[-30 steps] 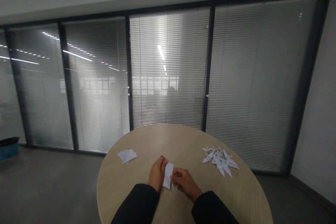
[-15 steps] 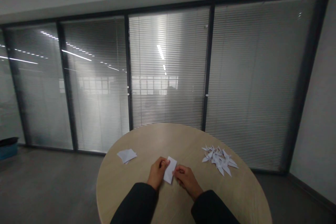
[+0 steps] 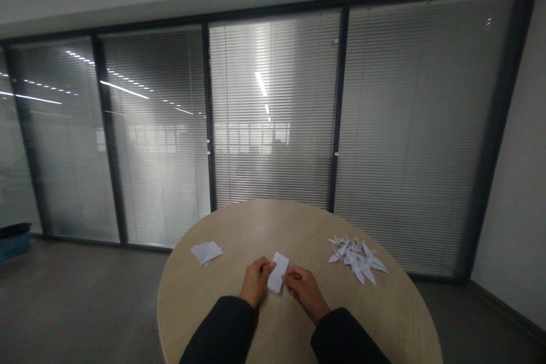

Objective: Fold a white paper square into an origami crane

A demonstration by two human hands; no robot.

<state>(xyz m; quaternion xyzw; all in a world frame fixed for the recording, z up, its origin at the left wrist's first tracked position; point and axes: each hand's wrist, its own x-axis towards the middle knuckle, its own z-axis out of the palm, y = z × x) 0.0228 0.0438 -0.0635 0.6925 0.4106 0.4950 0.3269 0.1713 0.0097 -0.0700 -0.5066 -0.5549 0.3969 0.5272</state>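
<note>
Between my hands, above the middle of the round table, is a small white folded paper (image 3: pixel 278 273), a narrow rectangle tilted slightly. My left hand (image 3: pixel 256 281) pinches its left edge between thumb and fingers. Along the right edge, my right hand (image 3: pixel 305 289) has its thumb and forefinger closed on the paper. Some of the fingers on both hands are curled under and hidden. To the right lies a pile of folded white paper cranes (image 3: pixel 357 259). On the left rests a small stack of white paper sheets (image 3: pixel 207 252), unevenly laid.
The round wooden table (image 3: pixel 273 222) has its far edge close to a glass partition with blinds (image 3: pixel 273 170). A blue bin with a black top (image 3: pixel 15 242) stands on the floor at the far left. A white wall (image 3: pixel 516 227) rises at the right.
The folded paper has shifted slightly up and to the right, with a small change in its tilt. Both hands keep nearly the same place. The stack and the cranes have not moved.
</note>
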